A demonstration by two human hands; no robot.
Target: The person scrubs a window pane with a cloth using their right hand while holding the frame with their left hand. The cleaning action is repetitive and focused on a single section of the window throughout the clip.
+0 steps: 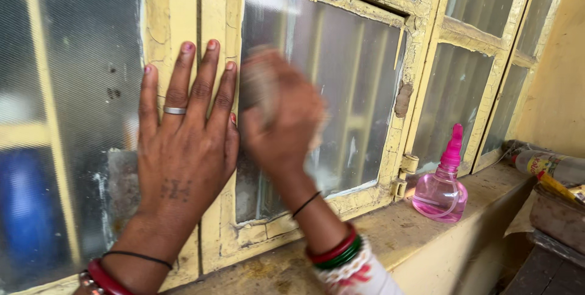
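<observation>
My left hand (pixel 183 142) lies flat with fingers spread against the yellow window frame (pixel 210 21), a silver ring on one finger. My right hand (pixel 283 121) is blurred with motion and presses a pale cloth (pixel 259 81) against the frosted glass pane (pixel 353 88) just right of the left hand. The cloth is mostly hidden behind the fingers. Both wrists wear red and green bangles and a thin black thread.
A pink spray bottle (pixel 442 188) stands on the dusty sill (pixel 390 228) at the right. Further right lie a plastic bottle (pixel 548 164) on its side and a dark box (pixel 557 216). The frame's yellow paint is cracked and peeling.
</observation>
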